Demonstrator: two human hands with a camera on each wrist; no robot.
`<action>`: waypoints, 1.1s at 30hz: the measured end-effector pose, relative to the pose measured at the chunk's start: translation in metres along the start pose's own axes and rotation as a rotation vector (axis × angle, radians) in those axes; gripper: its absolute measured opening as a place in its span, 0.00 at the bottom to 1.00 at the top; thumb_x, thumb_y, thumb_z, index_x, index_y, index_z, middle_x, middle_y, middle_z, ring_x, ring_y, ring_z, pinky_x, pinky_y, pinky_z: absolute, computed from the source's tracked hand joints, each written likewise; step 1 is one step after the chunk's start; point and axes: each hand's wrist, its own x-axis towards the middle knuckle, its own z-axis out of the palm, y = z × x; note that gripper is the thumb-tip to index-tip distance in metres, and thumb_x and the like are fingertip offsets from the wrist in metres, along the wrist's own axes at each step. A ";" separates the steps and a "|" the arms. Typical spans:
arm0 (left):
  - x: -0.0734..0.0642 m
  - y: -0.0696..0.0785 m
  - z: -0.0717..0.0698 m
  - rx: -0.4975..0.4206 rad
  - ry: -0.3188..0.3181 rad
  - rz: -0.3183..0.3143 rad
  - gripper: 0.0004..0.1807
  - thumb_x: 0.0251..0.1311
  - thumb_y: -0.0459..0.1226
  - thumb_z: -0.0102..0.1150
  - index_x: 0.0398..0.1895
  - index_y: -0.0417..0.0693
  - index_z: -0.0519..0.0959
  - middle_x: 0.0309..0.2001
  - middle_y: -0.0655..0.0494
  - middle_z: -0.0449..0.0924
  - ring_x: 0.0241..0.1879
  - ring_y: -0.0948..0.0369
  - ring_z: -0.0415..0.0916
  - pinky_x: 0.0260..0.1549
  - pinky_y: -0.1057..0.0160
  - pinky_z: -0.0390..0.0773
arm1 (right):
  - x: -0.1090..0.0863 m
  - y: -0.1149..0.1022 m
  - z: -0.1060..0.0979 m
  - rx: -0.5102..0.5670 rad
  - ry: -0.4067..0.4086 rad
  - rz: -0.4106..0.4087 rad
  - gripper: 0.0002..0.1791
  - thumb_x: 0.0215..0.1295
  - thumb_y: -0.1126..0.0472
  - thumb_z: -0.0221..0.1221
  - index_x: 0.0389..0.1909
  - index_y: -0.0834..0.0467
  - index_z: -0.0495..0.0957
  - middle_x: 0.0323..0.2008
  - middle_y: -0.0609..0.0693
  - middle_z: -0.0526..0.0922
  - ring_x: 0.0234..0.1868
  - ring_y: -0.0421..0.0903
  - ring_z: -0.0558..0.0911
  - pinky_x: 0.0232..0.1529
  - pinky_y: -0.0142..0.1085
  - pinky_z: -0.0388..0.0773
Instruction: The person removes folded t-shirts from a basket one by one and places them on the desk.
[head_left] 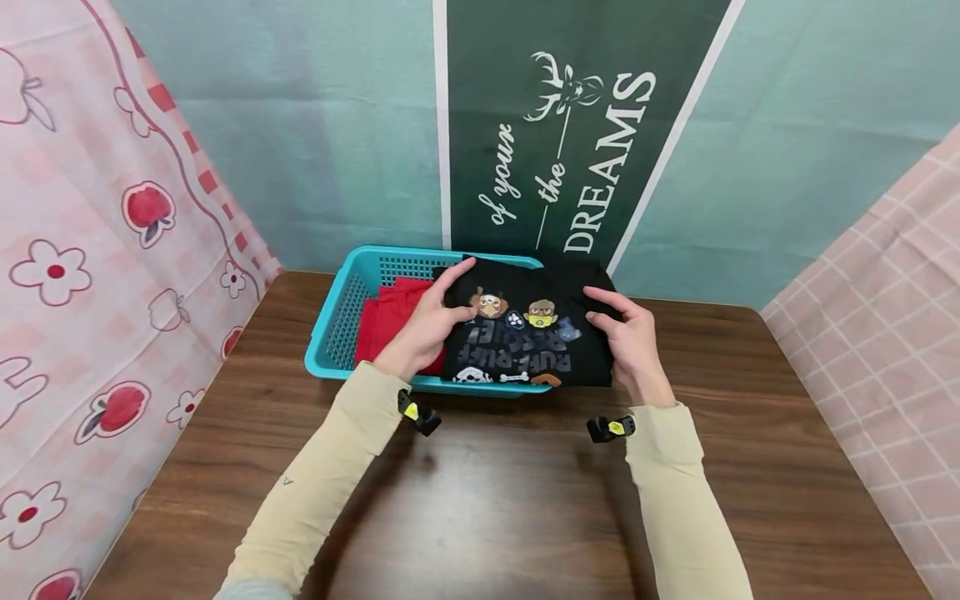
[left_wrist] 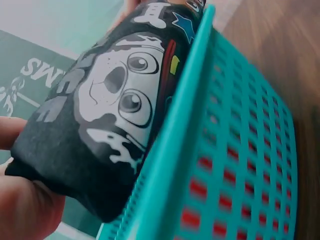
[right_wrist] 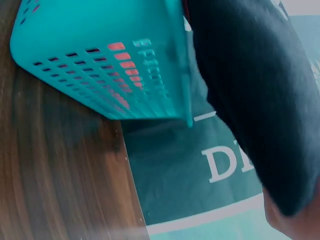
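A folded black T-shirt [head_left: 525,283] with cartoon dog prints spans between both hands, over the right part of a turquoise plastic basket [head_left: 337,317]. My left hand [head_left: 431,325] pinches its left side, thumb on top. At the opposite side my right hand [head_left: 630,337] grips the edge, thumb also on top. In the left wrist view, the shirt's printed front [left_wrist: 117,90] bends down by the basket rim [left_wrist: 185,110]. The right wrist view has the shirt's dark folded edge [right_wrist: 255,90] beyond the basket's end. Red folded cloth [head_left: 390,321] lies inside the basket, partly hidden by the left hand and shirt.
The basket stands at the back of a brown wooden table [head_left: 510,500], near a teal and green cloth backdrop [head_left: 337,125] with white lettering. Patterned pink cloth [head_left: 75,275] hangs at the left, and checked pink cloth [head_left: 885,333] at the right.
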 end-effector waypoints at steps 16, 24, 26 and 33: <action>0.013 0.002 0.084 0.033 0.005 0.006 0.36 0.62 0.24 0.51 0.69 0.68 0.66 0.71 0.58 0.56 0.69 0.56 0.55 0.61 0.53 0.72 | -0.009 -0.008 -0.061 0.121 0.262 0.023 0.22 0.57 0.78 0.57 0.51 0.58 0.83 0.45 0.39 0.80 0.63 0.41 0.66 0.48 0.21 0.71; 0.013 -0.008 0.123 0.134 0.014 0.051 0.36 0.61 0.24 0.51 0.69 0.65 0.65 0.71 0.56 0.60 0.67 0.56 0.59 0.59 0.53 0.73 | -0.017 0.000 -0.085 0.157 0.402 0.074 0.23 0.58 0.80 0.53 0.49 0.58 0.84 0.48 0.41 0.78 0.61 0.41 0.67 0.44 0.22 0.72; 0.012 -0.011 0.133 0.168 0.012 0.068 0.36 0.60 0.23 0.50 0.70 0.62 0.65 0.71 0.55 0.61 0.67 0.56 0.59 0.61 0.53 0.71 | -0.019 0.002 -0.091 0.169 0.435 0.088 0.23 0.58 0.80 0.52 0.48 0.58 0.85 0.47 0.41 0.78 0.58 0.40 0.68 0.42 0.23 0.72; 0.006 -0.025 0.166 0.307 0.000 0.069 0.37 0.59 0.23 0.49 0.71 0.59 0.63 0.70 0.54 0.64 0.67 0.56 0.61 0.66 0.53 0.64 | -0.026 0.012 -0.106 0.137 0.506 0.152 0.22 0.58 0.78 0.51 0.46 0.58 0.86 0.43 0.39 0.80 0.57 0.38 0.68 0.44 0.22 0.69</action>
